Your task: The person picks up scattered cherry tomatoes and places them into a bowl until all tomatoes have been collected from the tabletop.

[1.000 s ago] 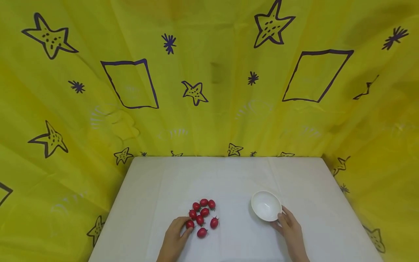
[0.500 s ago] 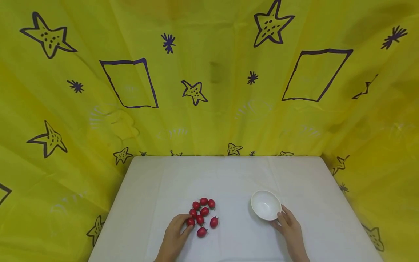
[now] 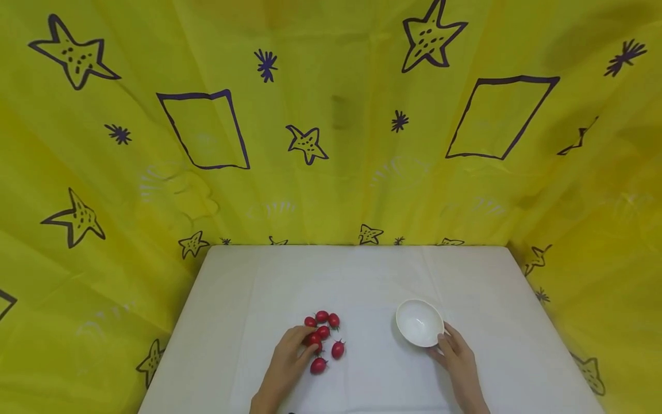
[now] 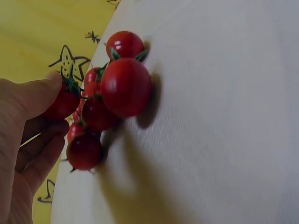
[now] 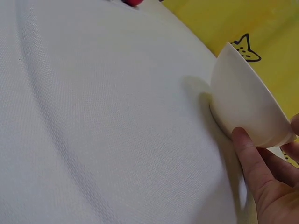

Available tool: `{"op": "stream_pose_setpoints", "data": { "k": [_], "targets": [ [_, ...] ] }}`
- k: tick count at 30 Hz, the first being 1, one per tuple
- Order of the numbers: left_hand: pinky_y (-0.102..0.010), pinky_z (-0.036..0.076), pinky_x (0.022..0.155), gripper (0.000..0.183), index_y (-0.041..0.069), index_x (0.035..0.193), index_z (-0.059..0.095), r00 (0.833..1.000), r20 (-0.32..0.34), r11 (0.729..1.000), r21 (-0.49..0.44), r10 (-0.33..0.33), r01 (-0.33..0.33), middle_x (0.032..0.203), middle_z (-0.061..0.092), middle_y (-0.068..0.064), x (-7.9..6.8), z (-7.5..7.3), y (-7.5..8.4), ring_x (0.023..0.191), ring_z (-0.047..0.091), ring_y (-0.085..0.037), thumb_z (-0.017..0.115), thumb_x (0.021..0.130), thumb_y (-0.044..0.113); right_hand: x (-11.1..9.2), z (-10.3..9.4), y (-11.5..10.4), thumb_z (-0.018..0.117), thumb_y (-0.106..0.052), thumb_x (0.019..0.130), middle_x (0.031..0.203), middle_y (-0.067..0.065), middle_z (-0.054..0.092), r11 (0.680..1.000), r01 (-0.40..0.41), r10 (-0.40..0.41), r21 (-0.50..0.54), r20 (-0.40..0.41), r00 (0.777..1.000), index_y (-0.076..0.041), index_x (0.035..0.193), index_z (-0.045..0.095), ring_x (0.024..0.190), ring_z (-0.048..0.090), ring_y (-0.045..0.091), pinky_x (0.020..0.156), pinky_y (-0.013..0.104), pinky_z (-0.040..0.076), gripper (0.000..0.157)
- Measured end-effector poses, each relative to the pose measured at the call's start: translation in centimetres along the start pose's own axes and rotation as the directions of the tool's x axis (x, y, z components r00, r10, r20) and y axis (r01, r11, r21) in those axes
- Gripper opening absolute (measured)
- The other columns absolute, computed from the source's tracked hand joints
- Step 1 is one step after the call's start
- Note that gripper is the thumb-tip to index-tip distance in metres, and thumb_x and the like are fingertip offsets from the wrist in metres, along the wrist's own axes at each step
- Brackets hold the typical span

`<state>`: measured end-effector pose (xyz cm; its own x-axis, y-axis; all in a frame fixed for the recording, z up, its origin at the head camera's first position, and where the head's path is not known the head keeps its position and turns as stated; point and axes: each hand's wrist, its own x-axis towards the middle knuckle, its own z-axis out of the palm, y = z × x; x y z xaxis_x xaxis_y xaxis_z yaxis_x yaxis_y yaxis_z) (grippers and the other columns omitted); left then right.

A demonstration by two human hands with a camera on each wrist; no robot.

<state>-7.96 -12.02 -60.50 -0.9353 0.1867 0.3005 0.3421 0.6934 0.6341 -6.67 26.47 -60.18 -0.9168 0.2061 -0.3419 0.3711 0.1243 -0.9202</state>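
My left hand (image 3: 287, 359) is at the left side of a cluster of red cherry tomatoes (image 3: 318, 365) on the white table. In the left wrist view its thumb and fingers pinch one cherry tomato (image 4: 63, 103) with a green stalk, close beside the others (image 4: 126, 87). The hand hides part of the cluster in the head view. To the right, my right hand (image 3: 459, 362) grips a small white bowl (image 3: 419, 323) by its right rim. From the right wrist, the bowl (image 5: 247, 100) is seen side-on, with a finger (image 5: 250, 156) reaching under its side.
A white cloth (image 3: 372, 282) covers the table. Yellow sheeting (image 3: 341, 190) with drawn stars and squares stands behind it and along both sides. One loose cherry tomato (image 3: 338, 349) lies on the bowl's side of the cluster.
My left hand has moved up and to the right, further over the cluster, with a cherry tomato between its fingers. The right hand and bowl stay almost in place.
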Motion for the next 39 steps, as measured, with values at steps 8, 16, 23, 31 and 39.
{"op": "stream_pose_setpoints", "data": {
  "k": [8, 16, 23, 31, 39],
  "targets": [
    [-0.03, 0.06, 0.094, 0.036, 0.012, 0.123, 0.069, 0.992, 0.05, 0.993, -0.028, 0.115, -0.114, 0.12, 0.071, 0.003, 1.9, 1.1, 2.1, 0.107, 0.064, -0.014, 0.082, 0.089, 0.014, 0.0, -0.2, 0.0, 0.047, -0.039, 0.111, 0.161, 0.032, 0.037, 1.0, -0.001, 0.001, 0.012, 0.002, 1.0, -0.005, 0.164, 0.023, 0.103, 0.054, -0.023, 0.099, 0.025, 0.058, 0.067],
    [-0.033, 0.058, 0.101, 0.032, 0.01, 0.124, 0.07, 0.971, 0.093, 0.971, -0.119, 0.219, -0.207, 0.121, 0.071, 0.0, 4.8, 3.0, 4.3, 0.116, 0.065, -0.017, 0.078, 0.094, 0.017, 0.1, -0.1, 0.0, 0.047, -0.033, 0.112, 0.161, 0.035, 0.036, 0.999, 0.014, -0.014, 0.045, 0.0, 1.0, -0.002, 0.164, 0.023, 0.101, 0.055, -0.022, 0.097, 0.024, 0.059, 0.065],
    [-0.028, 0.057, 0.104, 0.032, 0.014, 0.128, 0.069, 0.951, 0.145, 0.951, -0.189, 0.273, -0.244, 0.124, 0.071, 0.001, 7.0, 4.4, 7.0, 0.119, 0.064, -0.016, 0.074, 0.097, 0.022, 0.0, 0.0, -0.2, 0.046, -0.03, 0.112, 0.162, 0.034, 0.034, 0.999, 0.005, -0.005, 0.052, 0.003, 1.0, -0.002, 0.164, 0.022, 0.099, 0.054, -0.023, 0.096, 0.023, 0.059, 0.063],
    [-0.021, 0.052, 0.108, 0.033, 0.013, 0.131, 0.067, 0.91, 0.244, 0.937, -0.197, 0.334, -0.29, 0.129, 0.071, 0.0, 9.2, 7.2, 9.5, 0.123, 0.063, -0.014, 0.073, 0.099, 0.019, -0.1, -0.1, -0.2, 0.046, -0.029, 0.112, 0.161, 0.035, 0.034, 0.998, 0.014, -0.014, 0.059, 0.001, 1.0, -0.001, 0.164, 0.022, 0.097, 0.054, -0.023, 0.095, 0.021, 0.059, 0.063],
    [-0.018, 0.05, 0.108, 0.034, 0.017, 0.134, 0.066, 0.88, 0.331, 0.937, -0.192, 0.341, -0.29, 0.131, 0.07, 0.003, 10.2, 10.0, 11.1, 0.125, 0.061, -0.009, 0.07, 0.101, 0.026, -0.2, 0.1, -0.1, 0.048, -0.027, 0.112, 0.158, 0.039, 0.036, 0.996, 0.06, -0.06, 0.067, -0.011, 0.998, 0.003, 0.162, 0.025, 0.098, 0.057, -0.019, 0.091, 0.022, 0.061, 0.062]
  ]
}}
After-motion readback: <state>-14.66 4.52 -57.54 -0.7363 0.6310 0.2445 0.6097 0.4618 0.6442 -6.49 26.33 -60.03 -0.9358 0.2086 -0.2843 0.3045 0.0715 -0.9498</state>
